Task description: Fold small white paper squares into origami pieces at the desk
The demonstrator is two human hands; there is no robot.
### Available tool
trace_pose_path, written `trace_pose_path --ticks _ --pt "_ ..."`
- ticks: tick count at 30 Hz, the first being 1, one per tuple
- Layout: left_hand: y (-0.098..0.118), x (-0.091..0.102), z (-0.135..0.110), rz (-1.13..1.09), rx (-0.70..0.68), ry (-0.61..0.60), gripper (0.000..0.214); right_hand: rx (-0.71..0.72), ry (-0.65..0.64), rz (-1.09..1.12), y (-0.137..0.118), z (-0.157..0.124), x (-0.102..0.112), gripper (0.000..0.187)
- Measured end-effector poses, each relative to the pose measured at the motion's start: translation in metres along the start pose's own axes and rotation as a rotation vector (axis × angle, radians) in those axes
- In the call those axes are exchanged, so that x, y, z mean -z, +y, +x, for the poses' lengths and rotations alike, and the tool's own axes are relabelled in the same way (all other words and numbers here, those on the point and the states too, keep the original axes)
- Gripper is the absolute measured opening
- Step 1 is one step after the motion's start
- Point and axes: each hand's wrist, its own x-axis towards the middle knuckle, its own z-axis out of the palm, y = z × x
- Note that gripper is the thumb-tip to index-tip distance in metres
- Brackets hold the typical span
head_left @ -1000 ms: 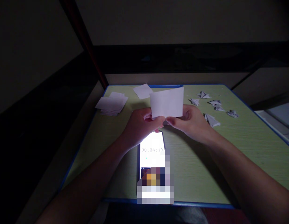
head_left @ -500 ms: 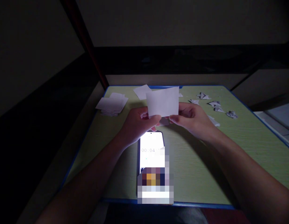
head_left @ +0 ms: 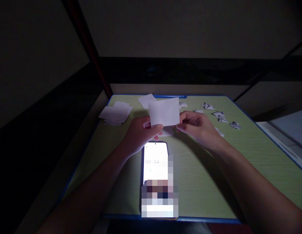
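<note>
A small white sheet of paper [head_left: 165, 111] stands upright above the green table [head_left: 209, 175], folded over along its lower edge. My left hand [head_left: 139, 132] pinches its lower left corner. My right hand [head_left: 198, 127] pinches its right side. Both hands hover just beyond the top of a lit phone [head_left: 156, 165] that lies flat in front of me and displays a timer.
A loose stack of white sheets [head_left: 114, 114] lies at the table's far left, and a single sheet [head_left: 145, 100] sits behind the hands. Several small folded paper planes [head_left: 220, 115] are scattered at the far right. The table has a blue rim [head_left: 165, 218].
The sheet and both hands have drifted slightly left and lower in view. The sheet looks shorter than before, with a fold at its bottom. The camera has tilted a little.
</note>
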Motion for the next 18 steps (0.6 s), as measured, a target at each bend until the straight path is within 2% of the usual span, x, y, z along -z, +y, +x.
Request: trace_pose_path --ticks 6,9,11,14,18 --pt "-0.005 0.003 0.004 -0.007 -0.041 0.058 0.014 -0.006 0.061 0.038 0.004 0.004 0.004 0.009" --pt "-0.01 0.001 0.005 -0.043 -0.083 0.095 0.017 0.019 0.108 0.087 0.006 0.005 -0.002 0.009" --pt "-0.012 -0.003 0.004 -0.063 -0.086 0.106 0.019 0.005 0.084 0.116 0.005 0.003 -0.01 0.012" --pt "-0.011 -0.01 0.001 -0.095 -0.082 0.081 0.018 0.005 -0.028 0.136 0.005 -0.002 -0.022 0.014" --pt "-0.007 -0.014 -0.002 -0.115 -0.085 0.052 0.015 0.048 0.014 0.087 0.005 -0.004 -0.025 0.011"
